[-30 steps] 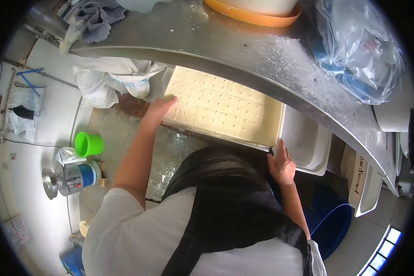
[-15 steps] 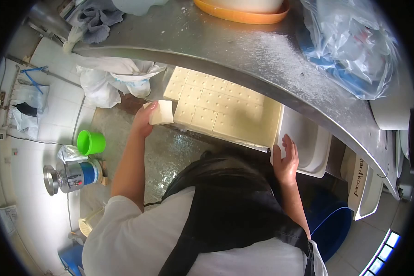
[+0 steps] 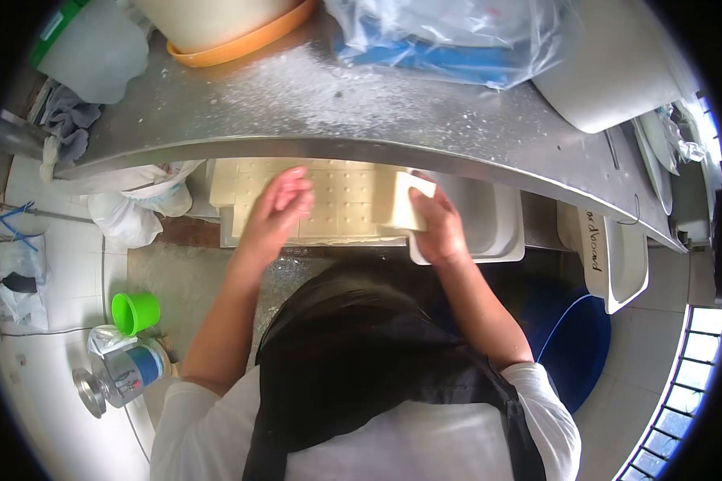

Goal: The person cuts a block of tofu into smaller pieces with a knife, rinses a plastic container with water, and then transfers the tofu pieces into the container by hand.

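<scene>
My right hand (image 3: 441, 224) is closed on a cut block of tofu (image 3: 393, 200), thumb on its near side. The block is over the right end of the dimpled tofu slab (image 3: 337, 196), beside a white plastic tub (image 3: 505, 236). Above the left part of the slab is my left hand (image 3: 277, 208); it holds nothing, and its slightly blurred fingers are loosely bent and apart. Cut lines divide the pale slab into blocks, and a notch shows at its front left corner. The steel counter hides the slab's far side.
A steel counter (image 3: 217, 151) with white powder overhangs the slab. On it stand a pot in an orange dish (image 3: 241, 44) and a bagged blue item (image 3: 457, 56). White bags (image 3: 128, 216) hang at left. A blue bin (image 3: 578, 345) stands at lower right.
The tofu block has passed from my left hand to my right and moved rightward over the slab. My left hand is now empty above the slab. The camera view has turned right.
</scene>
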Available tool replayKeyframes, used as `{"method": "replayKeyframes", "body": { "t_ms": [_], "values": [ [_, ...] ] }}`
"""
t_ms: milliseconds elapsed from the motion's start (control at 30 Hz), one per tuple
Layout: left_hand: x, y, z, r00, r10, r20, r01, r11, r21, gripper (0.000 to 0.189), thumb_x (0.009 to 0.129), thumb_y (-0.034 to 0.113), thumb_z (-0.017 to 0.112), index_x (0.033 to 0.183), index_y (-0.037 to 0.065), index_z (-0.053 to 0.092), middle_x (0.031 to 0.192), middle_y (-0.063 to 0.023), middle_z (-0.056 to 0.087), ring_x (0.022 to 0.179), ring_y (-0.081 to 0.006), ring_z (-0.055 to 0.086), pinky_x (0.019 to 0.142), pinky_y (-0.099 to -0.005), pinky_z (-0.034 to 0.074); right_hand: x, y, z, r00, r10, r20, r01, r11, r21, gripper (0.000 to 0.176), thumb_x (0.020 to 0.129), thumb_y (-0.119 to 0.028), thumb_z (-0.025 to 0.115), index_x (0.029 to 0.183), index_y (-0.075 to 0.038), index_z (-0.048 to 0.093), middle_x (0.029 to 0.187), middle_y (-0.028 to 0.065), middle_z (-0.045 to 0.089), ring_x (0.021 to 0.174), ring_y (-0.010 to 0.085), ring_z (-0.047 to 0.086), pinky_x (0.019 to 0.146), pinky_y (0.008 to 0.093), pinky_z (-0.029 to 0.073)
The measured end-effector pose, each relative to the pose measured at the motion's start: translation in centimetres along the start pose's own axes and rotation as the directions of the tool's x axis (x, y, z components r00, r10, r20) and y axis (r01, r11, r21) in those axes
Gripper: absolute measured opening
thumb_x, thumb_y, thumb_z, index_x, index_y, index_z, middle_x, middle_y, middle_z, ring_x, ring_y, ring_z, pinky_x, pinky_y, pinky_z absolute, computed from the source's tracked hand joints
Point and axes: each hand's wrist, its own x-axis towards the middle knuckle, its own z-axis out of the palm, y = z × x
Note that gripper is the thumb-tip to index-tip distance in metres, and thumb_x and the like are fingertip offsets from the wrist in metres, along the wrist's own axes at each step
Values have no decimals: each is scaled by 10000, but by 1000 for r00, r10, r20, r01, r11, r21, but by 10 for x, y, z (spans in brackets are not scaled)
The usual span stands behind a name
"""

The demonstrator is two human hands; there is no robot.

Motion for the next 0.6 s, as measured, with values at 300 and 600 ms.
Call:
{"method": "replayKeyframes", "body": {
  "t_ms": [300,600],
  "values": [
    [8,-126,-133,807,-10,-591,549,383,743,634,964,523,703,1233,-51,674,1236,-330,687,1188,-483,653,1003,-530,512,30,-9,-127,951,-139,-277,-5,887,-461,443,989,-251,734,1302,48,638,1072,77,733,983,170,683,882,332,539],
    [2,-107,-117,786,-373,-493,533,813,235,702,933,526,752,1376,-1,613,1290,-212,693,1220,-363,644,967,-515,514,20,5,-127,973,2,-229,-228,127,-965,591,899,-347,742,1326,49,641,1144,208,735,1039,248,720,873,417,556]
  ]
}}
